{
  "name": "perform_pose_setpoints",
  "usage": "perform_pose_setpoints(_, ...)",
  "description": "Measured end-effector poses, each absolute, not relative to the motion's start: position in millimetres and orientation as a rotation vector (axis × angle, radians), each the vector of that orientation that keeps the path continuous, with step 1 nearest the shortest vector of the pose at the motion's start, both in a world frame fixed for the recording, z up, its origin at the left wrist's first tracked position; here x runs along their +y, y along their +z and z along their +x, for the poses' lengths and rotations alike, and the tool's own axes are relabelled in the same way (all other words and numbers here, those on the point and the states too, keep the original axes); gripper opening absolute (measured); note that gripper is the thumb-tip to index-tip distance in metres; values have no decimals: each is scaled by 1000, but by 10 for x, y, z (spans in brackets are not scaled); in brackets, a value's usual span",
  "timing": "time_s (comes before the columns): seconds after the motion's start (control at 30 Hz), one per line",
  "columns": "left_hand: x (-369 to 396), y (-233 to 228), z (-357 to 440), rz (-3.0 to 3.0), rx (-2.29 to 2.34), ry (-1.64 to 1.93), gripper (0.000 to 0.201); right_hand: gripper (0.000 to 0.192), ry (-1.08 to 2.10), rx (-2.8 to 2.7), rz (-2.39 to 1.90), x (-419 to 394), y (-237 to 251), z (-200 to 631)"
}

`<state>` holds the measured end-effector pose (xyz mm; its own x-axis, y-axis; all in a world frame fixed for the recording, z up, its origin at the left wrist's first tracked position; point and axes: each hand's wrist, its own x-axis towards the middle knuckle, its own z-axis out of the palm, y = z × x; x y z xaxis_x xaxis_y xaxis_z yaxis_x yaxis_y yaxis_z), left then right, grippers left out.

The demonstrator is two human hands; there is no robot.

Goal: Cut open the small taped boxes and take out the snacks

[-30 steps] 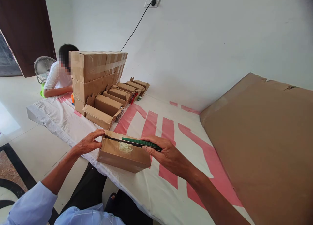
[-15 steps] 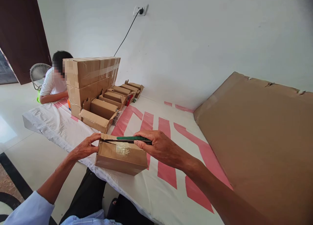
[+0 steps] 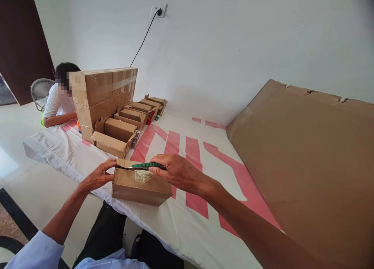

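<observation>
A small taped cardboard box (image 3: 140, 187) lies near the front edge of the table, on a white sheet with pink stripes (image 3: 187, 152). My left hand (image 3: 97, 176) steadies its left end, thumb and fingers on the upper corner. My right hand (image 3: 175, 171) grips a green-handled utility knife (image 3: 143, 166), laid flat along the box's far top edge with the blade pointing left towards my left hand.
Behind stand stacked sealed cartons (image 3: 101, 92) and a row of opened small boxes (image 3: 125, 123). A person in a white shirt (image 3: 57, 101) sits at the far left end beside a fan (image 3: 39, 92). A large cardboard sheet (image 3: 306, 156) covers the right side.
My right hand has slid the knife leftward along the box's top edge, closer to my left hand. The view has shifted a little to the right.
</observation>
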<state>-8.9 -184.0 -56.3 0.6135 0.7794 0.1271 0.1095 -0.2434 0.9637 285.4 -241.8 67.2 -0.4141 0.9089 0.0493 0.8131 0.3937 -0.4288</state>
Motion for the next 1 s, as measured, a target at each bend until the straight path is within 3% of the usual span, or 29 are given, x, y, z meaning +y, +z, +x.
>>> perform_pose_setpoints(0.27,-1851,-576,-54,1715,780,775,42,34,427,-2407,-1625,-2424,680,3000)
perform_pose_setpoints(0.57,-1846,-544,-13,1736,740,739,51,33,428,-2442,-1610,-2386,657,3124)
perform_pose_setpoints(1.0,-1853,-525,24,1785,771,704,49,36,588,-2284,-1647,-2611,389,3584)
